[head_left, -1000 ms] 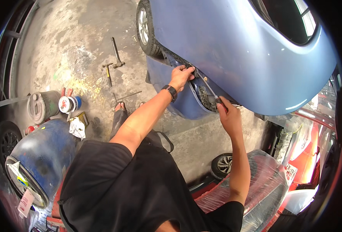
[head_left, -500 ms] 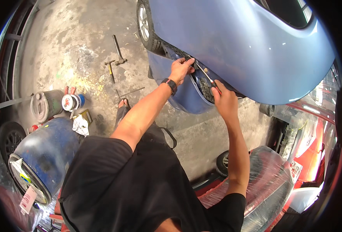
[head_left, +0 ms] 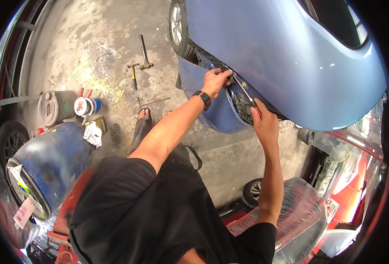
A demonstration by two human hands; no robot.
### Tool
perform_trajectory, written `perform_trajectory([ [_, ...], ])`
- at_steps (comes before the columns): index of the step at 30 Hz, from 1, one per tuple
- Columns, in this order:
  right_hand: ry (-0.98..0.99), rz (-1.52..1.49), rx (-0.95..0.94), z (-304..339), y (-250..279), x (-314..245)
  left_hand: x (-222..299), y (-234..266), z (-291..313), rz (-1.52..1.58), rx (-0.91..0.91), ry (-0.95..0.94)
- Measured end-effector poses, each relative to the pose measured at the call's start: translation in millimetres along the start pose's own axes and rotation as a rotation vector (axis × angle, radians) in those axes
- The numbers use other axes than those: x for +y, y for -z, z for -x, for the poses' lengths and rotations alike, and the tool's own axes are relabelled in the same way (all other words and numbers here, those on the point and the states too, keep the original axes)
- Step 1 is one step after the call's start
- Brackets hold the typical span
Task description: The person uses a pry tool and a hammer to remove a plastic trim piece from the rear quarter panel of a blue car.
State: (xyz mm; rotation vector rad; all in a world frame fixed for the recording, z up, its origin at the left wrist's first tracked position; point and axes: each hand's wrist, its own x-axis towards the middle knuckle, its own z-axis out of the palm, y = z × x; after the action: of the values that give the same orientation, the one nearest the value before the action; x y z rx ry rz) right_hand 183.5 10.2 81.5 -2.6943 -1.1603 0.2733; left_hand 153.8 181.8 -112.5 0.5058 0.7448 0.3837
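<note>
Screwdriver [head_left: 253, 102] sits in the right hand [head_left: 266, 124], fingers wrapped about its handle, the shaft slanting far and left along the gap between the blue car [head_left: 269, 57] and its parted bumper [head_left: 223, 118]. The left hand [head_left: 216, 83] bunches its fingers by the tip; I can't tell whether they pinch anything. Farther left, two hammers [head_left: 145, 58] lie on the concrete floor [head_left: 115, 26].

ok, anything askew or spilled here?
Yes. The blue bumper hangs away from the car body, exposing dark inner parts in the gap, where the right hand holds a screwdriver; it should normally sit flush. Yellowish stains on the concrete could be spilled paint.
</note>
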Motion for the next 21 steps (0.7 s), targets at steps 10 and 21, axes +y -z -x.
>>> perform_trajectory([
  [10,0.006,0.212,-0.060,-20,-20,-15,2,1,2,-0.005,-0.011,0.026],
  [21,-0.094,-0.127,-0.022,-29,-27,-4,3,5,3,0.014,-0.035,0.056],
])
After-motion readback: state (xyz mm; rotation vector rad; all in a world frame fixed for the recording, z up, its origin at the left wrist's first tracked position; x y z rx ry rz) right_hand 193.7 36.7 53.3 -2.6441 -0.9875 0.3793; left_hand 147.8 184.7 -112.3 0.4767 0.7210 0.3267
